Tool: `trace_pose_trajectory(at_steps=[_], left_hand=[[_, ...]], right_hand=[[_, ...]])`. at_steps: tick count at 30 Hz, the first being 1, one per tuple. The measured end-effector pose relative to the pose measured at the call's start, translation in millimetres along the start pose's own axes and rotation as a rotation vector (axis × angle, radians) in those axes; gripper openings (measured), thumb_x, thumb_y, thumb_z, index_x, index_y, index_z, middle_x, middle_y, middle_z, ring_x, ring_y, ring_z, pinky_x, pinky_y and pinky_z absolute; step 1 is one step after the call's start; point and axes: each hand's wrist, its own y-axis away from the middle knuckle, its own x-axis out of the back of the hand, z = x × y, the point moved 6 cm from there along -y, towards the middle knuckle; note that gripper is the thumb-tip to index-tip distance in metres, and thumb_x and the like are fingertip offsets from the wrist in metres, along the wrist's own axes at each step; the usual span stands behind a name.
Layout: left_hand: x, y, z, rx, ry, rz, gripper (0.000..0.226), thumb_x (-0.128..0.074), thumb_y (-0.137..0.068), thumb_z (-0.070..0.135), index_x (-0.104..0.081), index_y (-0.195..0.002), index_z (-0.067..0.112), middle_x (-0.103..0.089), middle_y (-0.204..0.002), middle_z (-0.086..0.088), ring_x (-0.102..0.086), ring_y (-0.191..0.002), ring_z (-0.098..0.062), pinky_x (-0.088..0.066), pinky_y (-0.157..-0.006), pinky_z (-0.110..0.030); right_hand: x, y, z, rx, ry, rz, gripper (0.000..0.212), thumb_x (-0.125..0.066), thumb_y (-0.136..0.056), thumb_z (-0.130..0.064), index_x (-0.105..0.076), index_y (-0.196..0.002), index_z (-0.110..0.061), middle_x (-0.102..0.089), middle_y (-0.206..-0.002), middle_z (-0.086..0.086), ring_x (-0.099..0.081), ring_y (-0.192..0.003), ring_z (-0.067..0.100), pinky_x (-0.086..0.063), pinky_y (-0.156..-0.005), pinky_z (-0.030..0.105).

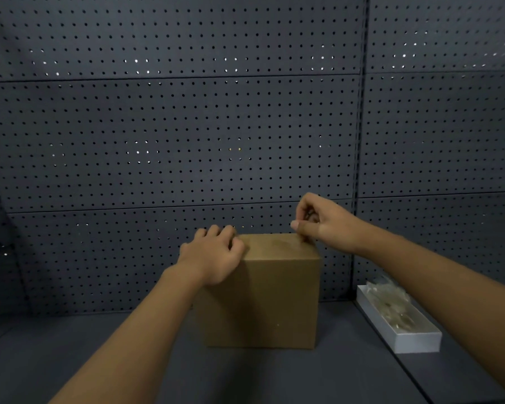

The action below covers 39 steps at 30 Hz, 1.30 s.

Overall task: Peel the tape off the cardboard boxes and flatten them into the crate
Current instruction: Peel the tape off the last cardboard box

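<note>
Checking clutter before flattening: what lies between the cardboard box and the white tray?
Nothing: in the head view, only bare dark tabletop separates the cardboard box from the white tray.

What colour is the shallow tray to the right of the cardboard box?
White or pale grey; the tray shows in the head view.
</note>
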Motion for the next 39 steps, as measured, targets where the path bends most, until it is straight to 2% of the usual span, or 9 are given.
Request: trace_pose_trajectory(at_steps=[7, 11, 15, 19, 23, 25, 29, 33, 39], left_hand=[[-0.3, -2.4, -0.4, 0.002, -0.018, -0.022, 0.048, -0.018, -0.105, 0.054, -0.037, -0.146, 0.037, -0.045, -0.148, -0.002, -0.038, -0.136, -0.028, -0.038, -0.104, -0.056], [-0.6, -3.1, -1.6, -0.037, -0.073, -0.052, 0.057, -0.008, -0.107, 0.053, -0.011, -0.163, 0.042, -0.033, -0.164, -0.002, -0.026, -0.152, -0.027, -0.015, -0.124, -0.057], [4.8, -3.6, 2.0, -0.074, -0.077, -0.120, 0.057, -0.009, -0.108, 0.053, -0.020, -0.162, 0.040, -0.030, -0.167, 0.000, -0.021, -0.156, -0.021, -0.003, -0.127, -0.057], [12.9, 1.8, 17.0, -0.062, -0.098, -0.095, 0.052, -0.018, -0.111, 0.044, -0.030, -0.161, 0.031, -0.032, -0.167, 0.001, -0.028, -0.153, -0.021, -0.017, -0.126, -0.051], [16.8, 8.3, 43.5, -0.023, -0.025, 0.044, 0.047, -0.033, -0.107, 0.018, -0.041, -0.152, 0.031, -0.048, -0.152, 0.001, -0.051, -0.132, -0.029, -0.042, -0.106, -0.048], [9.1, 6.7, 55.8, -0.038, 0.070, 0.011, 0.043, -0.033, -0.110, 0.038, -0.046, -0.150, 0.030, -0.051, -0.150, -0.004, -0.048, -0.136, -0.029, -0.036, -0.115, -0.052], [-9.5, 0.1, 65.2, -0.030, 0.046, -0.111, 0.108, -0.002, -0.072, 0.102, -0.037, -0.155, 0.042, -0.035, -0.164, -0.003, -0.018, -0.155, -0.040, 0.000, -0.122, -0.067], [-13.0, 2.0, 66.2, -0.002, -0.052, -0.124, 0.093, -0.007, -0.079, 0.097, -0.023, -0.158, 0.050, -0.017, -0.171, 0.004, -0.001, -0.157, -0.044, 0.006, -0.117, -0.074], [-15.2, -2.2, 66.1, 0.003, -0.057, -0.118, 0.074, -0.009, -0.092, 0.083, -0.020, -0.158, 0.052, -0.016, -0.172, 0.005, -0.002, -0.157, -0.042, 0.007, -0.117, -0.074]], right_hand=[[-8.9, 4.6, 15.5, -0.133, 0.138, -0.019, 0.048, -0.070, -0.090, -0.056, -0.035, -0.099, -0.025, -0.058, -0.089, 0.006, -0.051, -0.070, 0.016, -0.046, -0.060, 0.034], [-4.1, 7.3, 26.6, -0.199, -0.020, 0.030, 0.032, -0.065, -0.100, -0.026, -0.033, -0.100, -0.021, -0.059, -0.081, 0.011, -0.059, -0.062, 0.019, -0.056, -0.056, 0.030], [0.2, 14.3, 31.9, -0.260, -0.202, -0.003, 0.032, -0.058, -0.101, -0.007, -0.030, -0.104, -0.021, -0.063, -0.078, 0.020, -0.062, -0.061, 0.025, -0.061, -0.062, 0.042], [-2.7, 20.8, 29.8, -0.296, -0.316, 0.006, 0.036, -0.052, -0.099, -0.001, -0.028, -0.115, -0.022, -0.060, -0.082, 0.020, -0.061, -0.060, 0.024, -0.059, -0.061, 0.040], [-7.4, 28.3, 29.4, -0.330, -0.384, -0.037, 0.025, -0.046, -0.102, -0.002, -0.035, -0.121, -0.014, -0.061, -0.077, 0.018, -0.060, -0.056, 0.019, -0.054, -0.055, 0.029], [-7.8, 31.9, 28.9, -0.340, -0.421, -0.056, 0.015, -0.043, -0.102, 0.000, -0.043, -0.115, -0.008, -0.059, -0.074, 0.017, -0.061, -0.058, 0.019, -0.053, -0.054, 0.027], [-10.4, 36.8, 30.4, -0.368, -0.510, -0.073, 0.009, -0.042, -0.103, 0.000, -0.047, -0.103, -0.007, -0.057, -0.075, 0.017, -0.063, -0.062, 0.021, -0.057, -0.060, 0.028], [-11.9, 38.8, 37.2, -0.396, -0.595, -0.046, 0.009, -0.043, -0.103, -0.003, -0.047, -0.104, -0.010, -0.058, -0.074, 0.014, -0.067, -0.072, 0.028, -0.061, -0.091, 0.050], [-10.0, 45.2, 37.3, -0.375, -0.698, -0.001, 0.011, -0.043, -0.103, 0.000, -0.051, -0.098, -0.007, -0.046, -0.077, 0.012, -0.064, -0.076, 0.028, -0.063, -0.084, 0.045]])
